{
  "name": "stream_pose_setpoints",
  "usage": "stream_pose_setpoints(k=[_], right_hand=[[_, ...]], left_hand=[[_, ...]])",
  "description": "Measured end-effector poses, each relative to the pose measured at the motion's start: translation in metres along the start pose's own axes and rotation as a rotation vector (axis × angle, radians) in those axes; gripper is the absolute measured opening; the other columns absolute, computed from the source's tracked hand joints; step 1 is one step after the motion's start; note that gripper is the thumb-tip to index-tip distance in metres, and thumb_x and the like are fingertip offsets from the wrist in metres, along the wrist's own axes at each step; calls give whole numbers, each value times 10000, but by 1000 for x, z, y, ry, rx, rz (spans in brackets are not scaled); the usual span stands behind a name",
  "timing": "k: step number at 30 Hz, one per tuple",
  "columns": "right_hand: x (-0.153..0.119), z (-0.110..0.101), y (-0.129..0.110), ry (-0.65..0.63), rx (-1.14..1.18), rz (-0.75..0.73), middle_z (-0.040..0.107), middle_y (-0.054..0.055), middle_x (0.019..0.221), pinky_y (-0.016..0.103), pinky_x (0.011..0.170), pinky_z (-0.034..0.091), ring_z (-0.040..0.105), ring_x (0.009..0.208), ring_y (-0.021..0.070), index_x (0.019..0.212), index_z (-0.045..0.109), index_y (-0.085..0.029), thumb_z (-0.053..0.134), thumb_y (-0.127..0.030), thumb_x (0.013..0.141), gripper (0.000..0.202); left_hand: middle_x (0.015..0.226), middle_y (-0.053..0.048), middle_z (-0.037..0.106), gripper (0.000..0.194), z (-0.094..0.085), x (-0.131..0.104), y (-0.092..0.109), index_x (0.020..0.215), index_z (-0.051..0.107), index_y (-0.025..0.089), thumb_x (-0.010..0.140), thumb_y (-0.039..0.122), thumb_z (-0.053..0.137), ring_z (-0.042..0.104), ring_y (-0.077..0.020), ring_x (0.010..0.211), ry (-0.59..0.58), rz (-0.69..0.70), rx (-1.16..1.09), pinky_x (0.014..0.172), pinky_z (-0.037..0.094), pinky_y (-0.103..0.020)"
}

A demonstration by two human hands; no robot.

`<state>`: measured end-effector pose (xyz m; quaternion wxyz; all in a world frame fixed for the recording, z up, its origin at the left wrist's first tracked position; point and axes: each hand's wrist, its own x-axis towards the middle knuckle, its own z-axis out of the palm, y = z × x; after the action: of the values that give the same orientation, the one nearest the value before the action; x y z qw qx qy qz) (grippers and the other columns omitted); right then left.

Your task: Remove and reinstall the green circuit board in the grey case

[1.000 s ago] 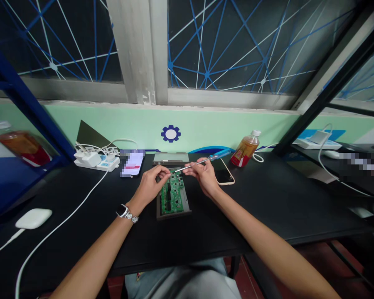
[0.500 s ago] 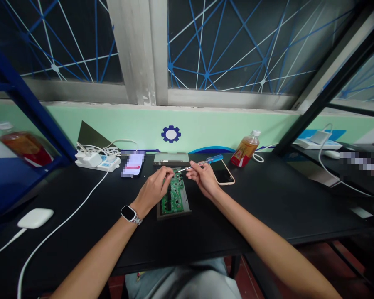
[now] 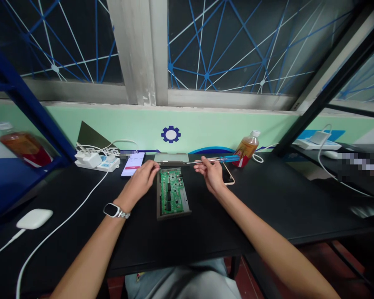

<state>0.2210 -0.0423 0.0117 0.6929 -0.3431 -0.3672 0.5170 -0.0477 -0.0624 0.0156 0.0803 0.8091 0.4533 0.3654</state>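
Observation:
A green circuit board [image 3: 175,191] lies in a shallow metal casing [image 3: 174,215] on the black table. My right hand [image 3: 212,173] is closed around a screwdriver [image 3: 229,159] with a clear blue handle. Its shaft points left, with the tip above the far right end of the board. My left hand [image 3: 141,178] is at the casing's far left corner, thumb and fingertips pinched together. Whatever may be between those fingertips is too small to make out. Behind the board rests a grey metal cover [image 3: 171,158].
A lit phone [image 3: 133,163] and a power strip [image 3: 109,165] are at the left. Behind my right hand lie another phone [image 3: 229,179] and a drink bottle [image 3: 247,147]. A white cable [image 3: 65,222] crosses the table's left side, near a white charging case [image 3: 35,219].
My left hand has moved left, off the board's far end. My right hand has drawn the screwdriver slightly right and up, uncovering more of the board.

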Motion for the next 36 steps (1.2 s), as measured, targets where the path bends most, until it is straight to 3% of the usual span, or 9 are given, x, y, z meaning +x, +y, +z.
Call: stream_pose_setpoints(k=[4,8,17,21,25,32,36], right_hand=[[-2,1,2,-38,-56,-24,749,42,714,235,496,582,718,550,168,831,416,-221,856,-407,711,492],[-8,7,7,-120,-93,-33,754,35,699,251,477,577,713,526,179,863,379,-237,838,-457,727,526],[-12,8,12,-199,-134,-61,761,37,710,259,466,578,714,529,180,872,362,-244,782,-466,797,481],[-12,9,12,-212,-146,-68,760,36,717,256,459,574,711,527,176,874,355,-246,766,-488,806,482],[-13,10,11,-226,-168,-99,746,7,713,228,422,543,703,514,166,895,349,-252,716,-530,838,464],[-11,13,10,-279,-327,-157,724,-33,707,217,363,493,648,417,142,943,353,-261,544,-586,938,377],[3,33,1,-315,-574,-274,679,-38,621,203,332,429,578,352,120,923,410,-246,439,-599,981,358]], left_hand=[[997,-74,589,143,-15,-3,-39,924,591,199,960,244,460,595,-233,917,-131,-64,165,852,468,-370],[986,-81,605,134,-18,-7,-49,867,630,200,904,203,501,602,-256,952,-191,-128,283,869,467,-377],[996,-103,613,157,-14,-6,-40,878,663,188,900,200,508,607,-277,943,-219,-183,441,854,460,-398],[1067,-116,612,199,-11,-6,-35,1026,653,184,932,244,487,590,-302,999,-184,-164,488,888,450,-440],[1228,-144,577,341,5,-6,-13,1258,551,170,957,181,392,531,-316,1139,-118,-41,498,954,420,-475],[1174,-152,565,335,40,-3,20,1251,519,128,964,157,350,522,-296,1101,-161,-4,424,940,439,-447],[1149,-145,568,308,51,-1,28,1218,530,135,961,156,362,522,-296,1084,-140,14,416,930,443,-443]])
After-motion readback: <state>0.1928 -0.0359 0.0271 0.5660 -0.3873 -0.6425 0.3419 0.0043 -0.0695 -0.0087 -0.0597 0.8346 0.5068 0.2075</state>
